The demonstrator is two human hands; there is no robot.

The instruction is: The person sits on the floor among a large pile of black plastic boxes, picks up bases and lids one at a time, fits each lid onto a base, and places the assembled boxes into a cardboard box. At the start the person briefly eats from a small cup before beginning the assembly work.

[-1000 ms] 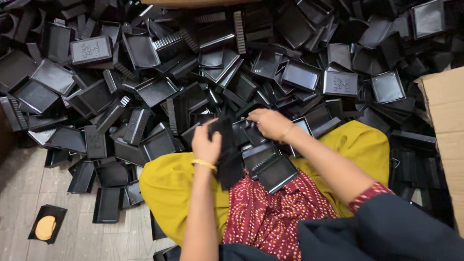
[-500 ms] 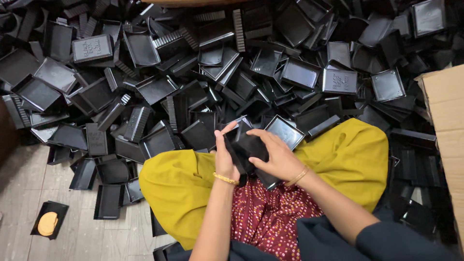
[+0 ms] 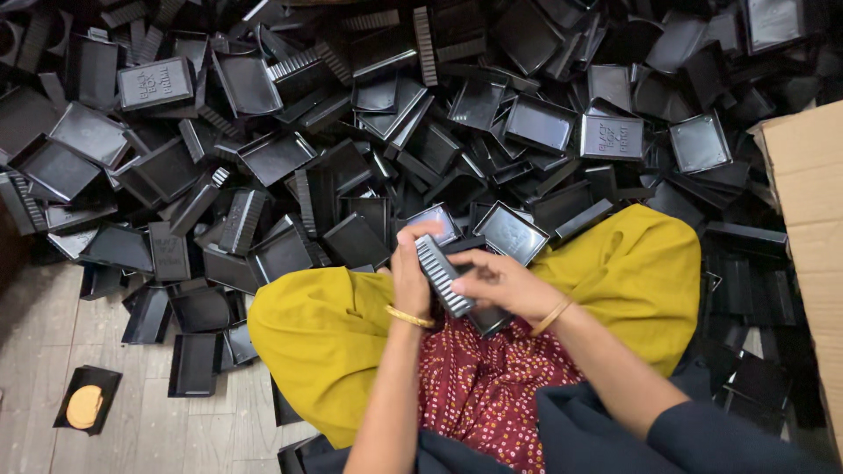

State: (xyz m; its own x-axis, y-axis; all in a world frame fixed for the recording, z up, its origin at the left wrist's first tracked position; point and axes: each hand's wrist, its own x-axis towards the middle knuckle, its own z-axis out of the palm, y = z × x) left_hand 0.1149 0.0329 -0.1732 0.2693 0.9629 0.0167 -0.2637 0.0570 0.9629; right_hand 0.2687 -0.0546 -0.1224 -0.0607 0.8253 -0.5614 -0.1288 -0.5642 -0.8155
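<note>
My left hand (image 3: 409, 274) and my right hand (image 3: 497, 283) both grip a short stack of black plastic trays (image 3: 442, 272), held on edge over my lap so its ribbed sides face up. My left hand, with a gold bangle on its wrist, cups the stack's left side. The right hand's fingers press on the stack from the right. Below the hands are my yellow trousers (image 3: 325, 333) and a red patterned garment (image 3: 492, 386).
A large heap of loose black rectangular trays (image 3: 290, 149) covers the floor ahead and to both sides. A cardboard box (image 3: 808, 219) stands at the right edge. On the wooden floor at lower left lies one tray with a round orange disc (image 3: 85, 405).
My hands have drawn together over my lap. The trays that each hand handled apart a second ago are now one stack, turned on edge between both hands.
</note>
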